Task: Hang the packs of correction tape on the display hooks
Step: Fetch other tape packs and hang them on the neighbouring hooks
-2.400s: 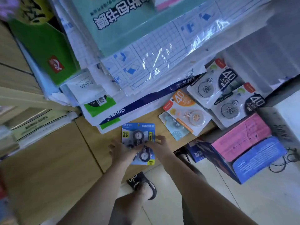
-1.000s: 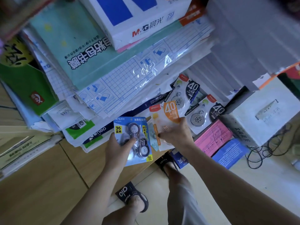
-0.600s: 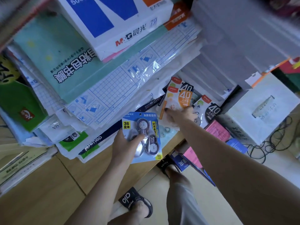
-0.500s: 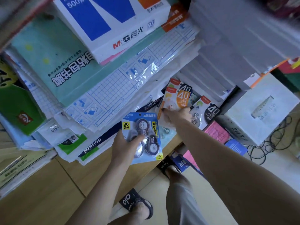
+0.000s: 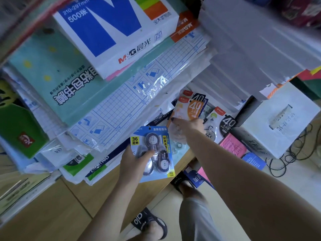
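My left hand [image 5: 134, 160] holds a blue pack of correction tape [image 5: 157, 136] with three black rolls, thumb pressed across its front, above the wooden counter [image 5: 104, 192]. My right hand [image 5: 188, 125] grips an orange-and-white pack marked 40 [image 5: 189, 108], lifted off the pile. Two black-and-white packs marked 40 [image 5: 225, 123] lie on the counter just right of it. A pale teal pack [image 5: 178, 146] lies flat under my right forearm. No display hooks are in view.
A tall stack of book covers and paper, with a white and blue ream [image 5: 112, 32] on top, overhangs the counter at left. A white box [image 5: 281, 119] stands at right, pink and blue packets [image 5: 232, 146] below it, black cables [image 5: 291, 153] on the floor.
My left hand lifted the blue pack off the counter and kept it. My right hand moved to the orange pack, took hold of it and raised it.
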`<state>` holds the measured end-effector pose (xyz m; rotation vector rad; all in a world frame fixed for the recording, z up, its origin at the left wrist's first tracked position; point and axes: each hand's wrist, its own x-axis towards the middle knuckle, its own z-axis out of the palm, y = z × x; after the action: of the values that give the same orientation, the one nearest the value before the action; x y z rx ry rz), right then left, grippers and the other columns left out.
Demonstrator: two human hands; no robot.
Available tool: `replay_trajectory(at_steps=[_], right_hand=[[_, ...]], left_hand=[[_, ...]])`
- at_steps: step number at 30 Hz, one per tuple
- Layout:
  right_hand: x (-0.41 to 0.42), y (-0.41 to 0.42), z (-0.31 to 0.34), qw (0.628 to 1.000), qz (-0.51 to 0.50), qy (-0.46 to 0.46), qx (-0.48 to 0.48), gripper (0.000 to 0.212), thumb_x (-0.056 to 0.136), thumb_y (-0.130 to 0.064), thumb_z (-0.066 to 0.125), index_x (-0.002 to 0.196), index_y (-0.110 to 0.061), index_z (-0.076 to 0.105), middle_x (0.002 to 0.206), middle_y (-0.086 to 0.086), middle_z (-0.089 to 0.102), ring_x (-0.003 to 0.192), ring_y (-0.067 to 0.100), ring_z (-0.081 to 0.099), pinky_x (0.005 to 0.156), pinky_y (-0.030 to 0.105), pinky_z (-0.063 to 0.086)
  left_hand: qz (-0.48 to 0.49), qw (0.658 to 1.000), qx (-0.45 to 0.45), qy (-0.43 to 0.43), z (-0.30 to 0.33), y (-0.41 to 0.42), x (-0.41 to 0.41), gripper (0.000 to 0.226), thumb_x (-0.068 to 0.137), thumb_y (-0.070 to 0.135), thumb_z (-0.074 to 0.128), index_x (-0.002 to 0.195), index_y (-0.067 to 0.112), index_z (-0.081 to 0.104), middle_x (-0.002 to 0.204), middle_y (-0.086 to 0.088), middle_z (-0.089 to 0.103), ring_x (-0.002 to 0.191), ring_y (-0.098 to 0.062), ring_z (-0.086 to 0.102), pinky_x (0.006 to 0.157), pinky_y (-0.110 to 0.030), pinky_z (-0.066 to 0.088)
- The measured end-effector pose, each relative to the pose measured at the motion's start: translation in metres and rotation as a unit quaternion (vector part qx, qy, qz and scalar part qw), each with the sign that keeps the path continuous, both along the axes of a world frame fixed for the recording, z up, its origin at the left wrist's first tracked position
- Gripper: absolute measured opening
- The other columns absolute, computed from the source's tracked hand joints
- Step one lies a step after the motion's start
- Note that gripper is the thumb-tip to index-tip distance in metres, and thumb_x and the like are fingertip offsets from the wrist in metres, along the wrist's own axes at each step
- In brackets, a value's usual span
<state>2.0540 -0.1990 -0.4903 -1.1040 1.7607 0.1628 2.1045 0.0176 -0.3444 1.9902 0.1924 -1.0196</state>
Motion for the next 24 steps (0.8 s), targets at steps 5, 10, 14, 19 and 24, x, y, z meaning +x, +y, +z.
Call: replay_trajectory(at_steps=[5,10,14,19,24], right_hand=[[0.007,0.004,0.066,0.994,-0.065,-0.079,0.031,0.062,0.060,-0.043,0.098,0.101,-0.020,0.059,0.092,-0.001,0.069,0.077,0.015,0.065,0.071,0.032,0.054],[-0.005,0.007,0.083,0.987,-0.113,-0.097,0.066,0.043,0.072,-0.021,0.093,0.098,-0.018,0.058,0.108,0.007,0.072,0.084,0.020,0.066,0.062,0.026,0.056],[-0.027,0.015,0.118,0.980,-0.117,-0.137,0.087,0.069,0.053,-0.028,0.102,0.103,-0.022,0.054,0.094,0.001,0.066,0.075,0.016,0.065,0.061,0.029,0.051],[-0.075,0.017,0.199,0.977,-0.109,-0.182,0.026,0.047,0.073,-0.010,0.092,0.112,-0.018,0.067,0.103,0.006,0.077,0.082,0.021,0.072,0.077,0.031,0.056],[-0.083,0.024,0.338,0.947,-0.058,-0.306,0.077,0.029,0.096,-0.022,0.072,0.118,-0.004,0.072,0.105,0.014,0.077,0.085,0.026,0.077,0.062,0.028,0.059]], left_hand=[[-0.021,0.999,-0.018,0.025,0.006,0.001,0.004,0.069,0.066,0.039,0.082,0.131,0.027,0.061,0.127,0.008,0.069,0.118,-0.010,0.065,0.088,-0.028,0.050],[-0.060,0.996,-0.035,0.058,0.023,0.006,0.004,0.044,0.087,0.010,0.080,0.123,0.030,0.066,0.116,0.012,0.076,0.100,0.003,0.072,0.077,-0.016,0.051],[-0.090,0.992,-0.042,0.084,0.060,0.013,0.000,0.038,0.087,0.011,0.079,0.118,0.030,0.067,0.108,0.015,0.077,0.105,-0.001,0.071,0.077,-0.017,0.052],[-0.098,0.991,-0.065,0.058,0.137,0.028,0.008,0.076,0.065,0.050,0.089,0.135,0.037,0.061,0.136,0.011,0.068,0.128,-0.014,0.063,0.110,-0.047,0.049],[-0.038,0.991,-0.118,-0.054,0.250,0.031,0.034,0.074,0.065,0.056,0.088,0.131,0.031,0.065,0.132,0.005,0.072,0.124,-0.021,0.067,0.108,-0.053,0.050]])
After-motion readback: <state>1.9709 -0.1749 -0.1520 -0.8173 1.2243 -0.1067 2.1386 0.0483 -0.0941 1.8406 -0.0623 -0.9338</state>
